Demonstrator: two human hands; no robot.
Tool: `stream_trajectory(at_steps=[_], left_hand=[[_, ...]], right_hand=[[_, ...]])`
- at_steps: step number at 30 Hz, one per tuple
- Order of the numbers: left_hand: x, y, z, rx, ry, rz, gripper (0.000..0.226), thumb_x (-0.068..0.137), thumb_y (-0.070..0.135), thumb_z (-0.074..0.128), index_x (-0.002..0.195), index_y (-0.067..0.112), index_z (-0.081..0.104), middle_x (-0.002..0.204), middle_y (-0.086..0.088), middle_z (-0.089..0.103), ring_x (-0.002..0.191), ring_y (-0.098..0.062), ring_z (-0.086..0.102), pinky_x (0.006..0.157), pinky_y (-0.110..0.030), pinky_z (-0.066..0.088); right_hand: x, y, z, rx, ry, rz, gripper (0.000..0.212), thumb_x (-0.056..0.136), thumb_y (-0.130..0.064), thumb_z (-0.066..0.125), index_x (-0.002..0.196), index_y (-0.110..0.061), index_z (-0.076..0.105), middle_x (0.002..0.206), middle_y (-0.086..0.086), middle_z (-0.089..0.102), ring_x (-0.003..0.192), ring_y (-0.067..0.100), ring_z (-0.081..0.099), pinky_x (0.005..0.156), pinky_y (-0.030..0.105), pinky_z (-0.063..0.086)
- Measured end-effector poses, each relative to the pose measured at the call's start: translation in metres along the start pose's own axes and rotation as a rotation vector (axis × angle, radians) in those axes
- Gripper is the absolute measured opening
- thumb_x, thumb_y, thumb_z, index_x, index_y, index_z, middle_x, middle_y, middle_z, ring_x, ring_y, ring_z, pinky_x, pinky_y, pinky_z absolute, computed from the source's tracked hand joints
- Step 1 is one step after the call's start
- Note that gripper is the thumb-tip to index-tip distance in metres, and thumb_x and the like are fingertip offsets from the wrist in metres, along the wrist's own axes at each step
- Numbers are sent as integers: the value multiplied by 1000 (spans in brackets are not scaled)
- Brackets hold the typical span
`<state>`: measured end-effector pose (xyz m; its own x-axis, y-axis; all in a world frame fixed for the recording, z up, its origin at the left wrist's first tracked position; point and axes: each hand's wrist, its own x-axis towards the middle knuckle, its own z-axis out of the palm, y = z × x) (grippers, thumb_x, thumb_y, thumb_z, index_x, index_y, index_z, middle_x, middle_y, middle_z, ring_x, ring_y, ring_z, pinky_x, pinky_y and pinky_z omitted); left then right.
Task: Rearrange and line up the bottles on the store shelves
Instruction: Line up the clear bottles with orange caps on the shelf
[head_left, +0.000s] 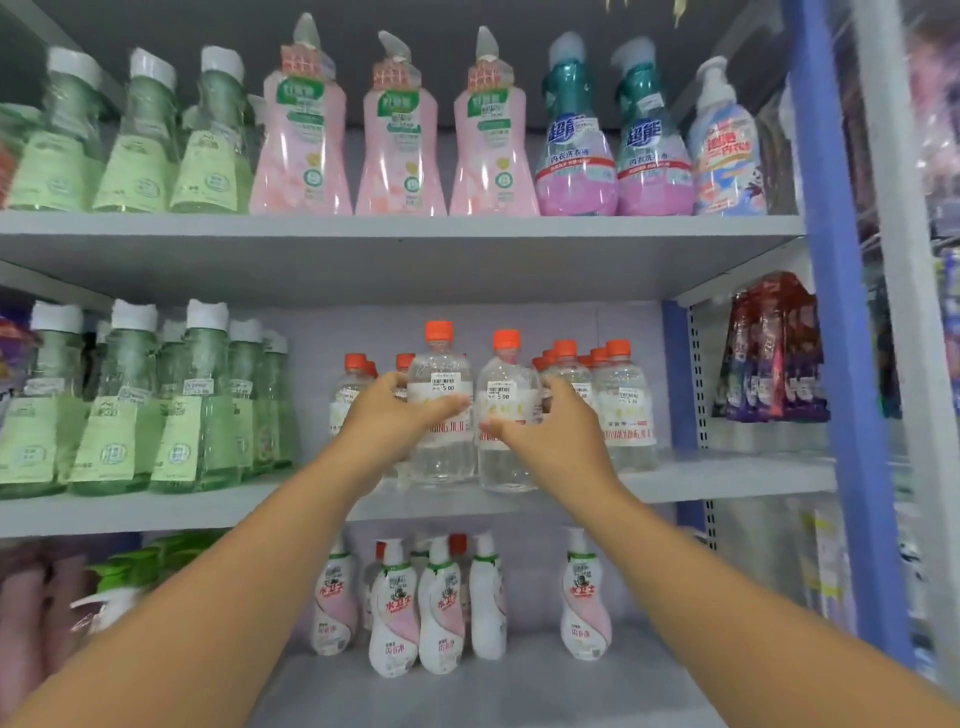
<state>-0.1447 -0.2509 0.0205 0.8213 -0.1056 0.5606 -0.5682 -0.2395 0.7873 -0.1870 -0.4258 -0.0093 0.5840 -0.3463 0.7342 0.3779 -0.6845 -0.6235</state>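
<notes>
- Gripping one clear bottle each: left hand (387, 415) with its grip curled round the left clear bottle (441, 410), thumb across the label; right hand (558, 426) with its grip holding the right clear bottle (506, 415), thumb on the front.
- Standing upright, both bottles, side by side at the front edge of the middle shelf (727, 480), orange caps on top.
- Waiting behind and at the right, more orange-capped bottles (626, 405).
- Filling the left of the same shelf, green bottles (119, 410).
- Lined above, pink bottles (400, 140); below, white and pink bottles (395, 613).
</notes>
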Motion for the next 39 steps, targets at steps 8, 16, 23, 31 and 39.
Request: stream_trajectory(at_steps=[8,16,23,31,39], left_hand=[[29,-26,6,135,-114,-18,86,73,65,79,142,24,46,123,10,56,102,-17,60,85,-36,50],[45,-27,14,279,-170,37,69,67,73,77,116,31,52,106,14,61,91,-7,62,77,-33,58],[54,-29,16,266,-198,-3,78,64,73,78,121,29,51,110,12,61,96,-12,64,80,-37,60],[53,-38,14,265,-278,-44,105,71,76,69,155,27,30,140,9,51,112,-21,60,91,-36,55],[59,-50,12,138,-321,-50,40,82,39,83,109,28,56,104,13,68,97,-10,69,89,-41,61]], right_hand=[[19,15,9,-546,62,-195,80,82,-63,71,143,-21,40,137,0,43,126,20,47,95,33,48],[38,22,13,-846,146,-359,78,80,-72,64,134,-18,50,125,1,51,114,20,46,97,33,44],[88,15,-15,-531,121,-383,38,94,-57,57,100,-23,72,93,-12,67,101,14,56,85,34,50],[148,-16,-38,-538,-318,-165,46,89,-62,63,112,-24,75,107,-3,75,95,16,69,86,35,56],[153,-4,-34,-458,-429,-118,37,85,-60,71,93,-24,77,89,-8,74,82,8,66,75,27,49]])
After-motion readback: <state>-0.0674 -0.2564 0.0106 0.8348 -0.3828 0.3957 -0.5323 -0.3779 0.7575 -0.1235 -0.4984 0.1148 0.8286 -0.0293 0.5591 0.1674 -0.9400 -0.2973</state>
